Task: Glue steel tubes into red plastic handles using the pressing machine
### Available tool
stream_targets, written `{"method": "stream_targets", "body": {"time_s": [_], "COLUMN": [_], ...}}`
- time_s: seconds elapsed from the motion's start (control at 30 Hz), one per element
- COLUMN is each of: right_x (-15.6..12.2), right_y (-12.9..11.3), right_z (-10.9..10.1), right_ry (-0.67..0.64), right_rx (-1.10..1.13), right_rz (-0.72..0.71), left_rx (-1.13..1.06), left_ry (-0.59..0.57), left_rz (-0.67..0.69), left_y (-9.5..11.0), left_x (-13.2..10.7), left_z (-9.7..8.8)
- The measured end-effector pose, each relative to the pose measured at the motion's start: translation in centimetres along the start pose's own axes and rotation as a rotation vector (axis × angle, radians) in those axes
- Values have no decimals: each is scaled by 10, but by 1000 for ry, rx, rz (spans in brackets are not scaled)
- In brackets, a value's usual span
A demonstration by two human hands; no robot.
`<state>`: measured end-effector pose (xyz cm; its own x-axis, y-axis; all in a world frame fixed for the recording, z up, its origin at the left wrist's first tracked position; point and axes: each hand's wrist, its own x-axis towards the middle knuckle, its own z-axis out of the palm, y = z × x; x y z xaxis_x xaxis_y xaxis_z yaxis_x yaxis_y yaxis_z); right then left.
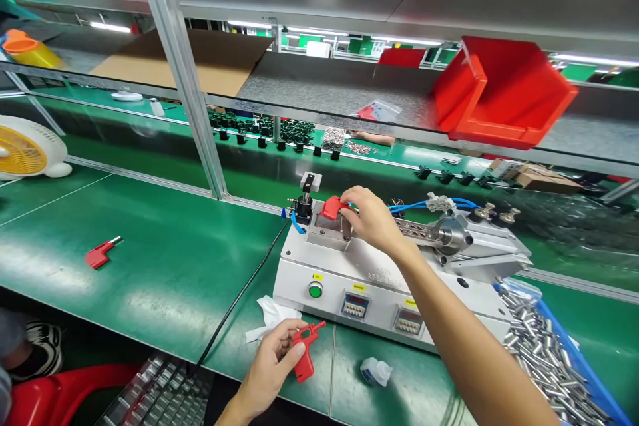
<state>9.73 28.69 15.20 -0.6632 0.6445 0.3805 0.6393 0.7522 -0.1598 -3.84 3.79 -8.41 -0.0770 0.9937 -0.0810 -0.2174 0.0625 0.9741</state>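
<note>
My right hand (372, 219) reaches over a white bench machine (339, 286) and pinches a red plastic piece (332, 208), which sits on a steel fixture block (327, 229). The piece's lower part is hidden by my fingers. At the bottom of the view, my left hand (267, 366) grips a second red plastic piece (304, 353), shaped like a pistol, with a thin metal tip. A third red piece (98, 254) with a metal pin lies on the green bench (164, 279) left of the machine.
A blue tray (579, 359) of steel tubes stands at lower right. Near my left hand are a white cloth (272, 316) and a small white bottle (375, 371). Blue air hoses (424, 208) feed the machine's cylinder. A red bin (499, 96) sits on the shelf overhead.
</note>
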Motion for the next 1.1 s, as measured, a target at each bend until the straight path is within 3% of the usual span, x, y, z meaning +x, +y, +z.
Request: {"method": "stream_targets", "body": {"time_s": [0.1,0.17,0.23,0.33,0.47,0.53,0.6,0.77,1.1], "right_x": [-37,-69,-102,-140,-159,-160,-161,-167,-172], "right_y": [4,9,17,31,40,40,39,39,43], "right_z": [-17,-26,-29,-21,-2,4,7,9,14], "right_ry": [153,139,93,76,126,164,192,212,269], "right_rx": [119,161,161,85,52,72,85,129,129], "right_rz": [-32,-68,-65,2,63,73,73,75,54], "left_rx": [5,3,31,166,443,658,888,1244,1503], "left_ry": [-18,10,34,50,114,104,56,-36,78], "left_rz": [-4,6,34,181,506,531,471,395,346], "left_y": [-2,2,20,76,172,207,228,236,214], "left_x": [-2,-3,2,29,101,138,163,180,171], "left_z": [0,-1,-3,-7,-5,2,9,23,36]}}
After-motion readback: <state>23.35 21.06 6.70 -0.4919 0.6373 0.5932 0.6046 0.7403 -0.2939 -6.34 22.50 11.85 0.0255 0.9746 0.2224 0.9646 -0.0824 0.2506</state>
